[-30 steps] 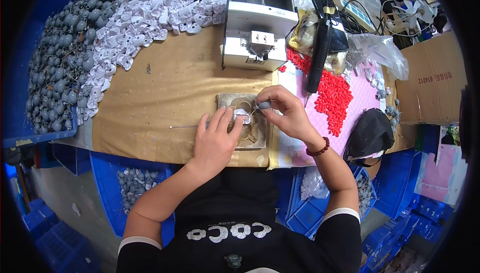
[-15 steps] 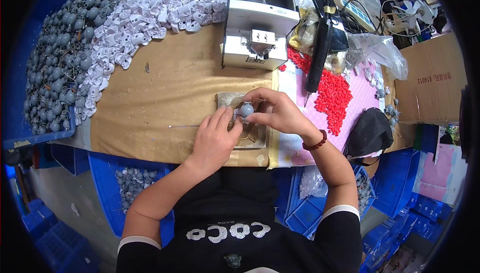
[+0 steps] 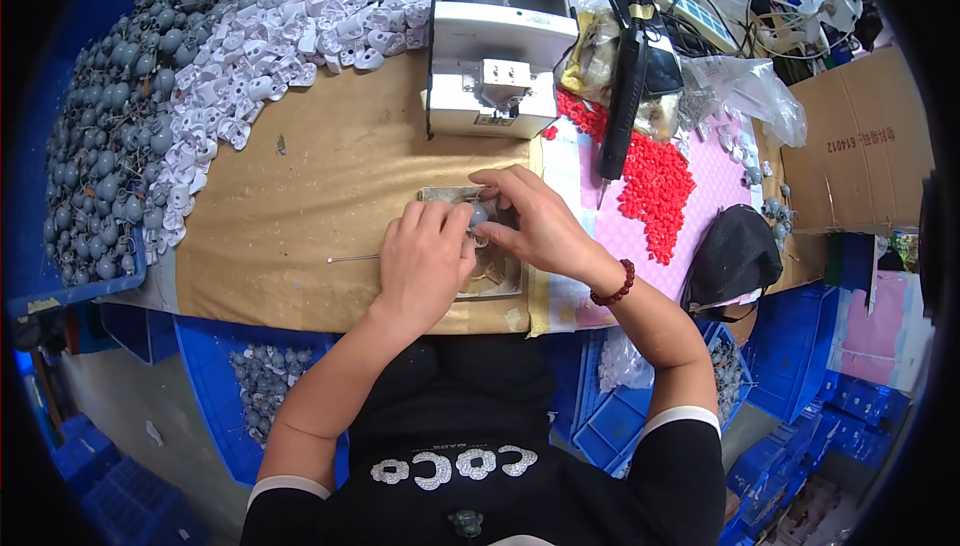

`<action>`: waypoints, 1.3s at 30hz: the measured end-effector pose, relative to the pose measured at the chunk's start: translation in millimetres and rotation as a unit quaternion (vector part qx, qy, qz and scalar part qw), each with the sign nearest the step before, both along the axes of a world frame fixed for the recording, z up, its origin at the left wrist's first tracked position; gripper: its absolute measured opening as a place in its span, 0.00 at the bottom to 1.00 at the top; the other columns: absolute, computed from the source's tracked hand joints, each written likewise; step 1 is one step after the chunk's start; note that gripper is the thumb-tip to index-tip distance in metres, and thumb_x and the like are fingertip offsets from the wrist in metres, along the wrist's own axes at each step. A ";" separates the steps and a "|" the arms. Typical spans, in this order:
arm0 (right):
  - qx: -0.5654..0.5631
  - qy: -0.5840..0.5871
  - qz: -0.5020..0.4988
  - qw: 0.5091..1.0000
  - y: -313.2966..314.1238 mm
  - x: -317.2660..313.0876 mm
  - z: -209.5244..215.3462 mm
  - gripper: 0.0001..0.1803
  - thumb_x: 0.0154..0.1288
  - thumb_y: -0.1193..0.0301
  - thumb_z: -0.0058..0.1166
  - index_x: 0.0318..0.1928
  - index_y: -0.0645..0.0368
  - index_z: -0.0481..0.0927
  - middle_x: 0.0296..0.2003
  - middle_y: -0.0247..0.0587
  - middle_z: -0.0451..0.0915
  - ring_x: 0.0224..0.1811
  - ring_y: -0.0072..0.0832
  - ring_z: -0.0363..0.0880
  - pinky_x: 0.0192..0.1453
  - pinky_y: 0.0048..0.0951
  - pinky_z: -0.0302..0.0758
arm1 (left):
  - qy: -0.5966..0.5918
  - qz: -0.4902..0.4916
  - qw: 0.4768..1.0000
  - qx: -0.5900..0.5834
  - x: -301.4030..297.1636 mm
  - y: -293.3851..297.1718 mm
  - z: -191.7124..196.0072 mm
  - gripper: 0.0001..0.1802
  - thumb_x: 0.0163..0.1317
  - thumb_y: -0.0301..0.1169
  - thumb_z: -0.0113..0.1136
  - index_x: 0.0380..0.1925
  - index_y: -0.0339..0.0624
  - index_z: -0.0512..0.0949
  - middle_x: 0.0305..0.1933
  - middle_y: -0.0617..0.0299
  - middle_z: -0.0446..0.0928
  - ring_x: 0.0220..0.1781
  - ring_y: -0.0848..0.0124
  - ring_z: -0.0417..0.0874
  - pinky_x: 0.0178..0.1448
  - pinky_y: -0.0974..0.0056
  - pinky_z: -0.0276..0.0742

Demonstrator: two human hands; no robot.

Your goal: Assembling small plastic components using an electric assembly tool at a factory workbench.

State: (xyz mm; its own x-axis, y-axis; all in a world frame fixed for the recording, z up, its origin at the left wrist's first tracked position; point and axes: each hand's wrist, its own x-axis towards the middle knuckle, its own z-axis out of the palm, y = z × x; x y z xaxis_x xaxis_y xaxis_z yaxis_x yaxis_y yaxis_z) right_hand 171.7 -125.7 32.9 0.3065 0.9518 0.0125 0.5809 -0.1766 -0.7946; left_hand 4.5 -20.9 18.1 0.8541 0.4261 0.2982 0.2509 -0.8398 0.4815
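A small grey ball-shaped part (image 3: 479,214) is between my two hands, over a shallow square tray (image 3: 490,294) at the table's front edge. My right hand (image 3: 545,226) comes in from the right, its thumb and curled fingers round the ball. From the other side my left hand (image 3: 425,258) presses up to it with fingers bent and close together. Those fingers cover most of the ball and whatever they pinch. Beside my left hand lies a thin metal rod (image 3: 352,259).
White plastic pieces (image 3: 300,21) are heaped at the far left, beside a blue bin of grey balls (image 3: 110,136). A metal machine (image 3: 495,46) stands behind the tray. To the right are an electric screwdriver (image 3: 622,106), small red parts (image 3: 655,186) and a black bag (image 3: 735,256).
My left hand has moved up against the ball, now covering more of it. My right fingers have shifted slightly around it. The whole view has moved a little to the left.
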 end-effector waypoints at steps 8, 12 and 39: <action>0.104 -0.408 -0.343 0.840 -12.6 137.3 -18.0 0.34 0.62 0.65 0.66 0.65 0.64 0.70 0.45 0.59 0.80 0.48 0.52 0.79 0.54 0.46 0.76 | 0.020 -0.024 0.999 0.006 4.2 3.7 -2.6 0.19 0.50 0.28 0.70 0.44 0.45 0.79 0.39 0.61 0.75 0.46 0.59 0.77 0.49 0.55 0.74; -0.014 -0.262 -0.412 0.872 -7.0 145.7 -24.4 0.42 0.60 0.58 0.66 0.68 0.68 0.66 0.48 0.67 0.81 0.51 0.56 0.82 0.54 0.45 0.78 | 0.016 -0.025 1.000 0.002 3.0 5.2 -2.1 0.19 0.49 0.29 0.70 0.44 0.45 0.79 0.39 0.60 0.75 0.46 0.58 0.77 0.49 0.55 0.73; 0.304 0.222 -0.146 0.915 100.3 34.7 85.2 0.21 0.59 0.73 0.68 0.48 0.64 0.70 0.30 0.36 0.79 0.23 0.20 0.79 0.26 0.24 0.76 | 0.004 -0.004 0.999 -0.033 -0.5 1.7 -13.4 0.18 0.55 0.33 0.67 0.46 0.45 0.79 0.41 0.57 0.76 0.33 0.53 0.82 0.36 0.50 0.78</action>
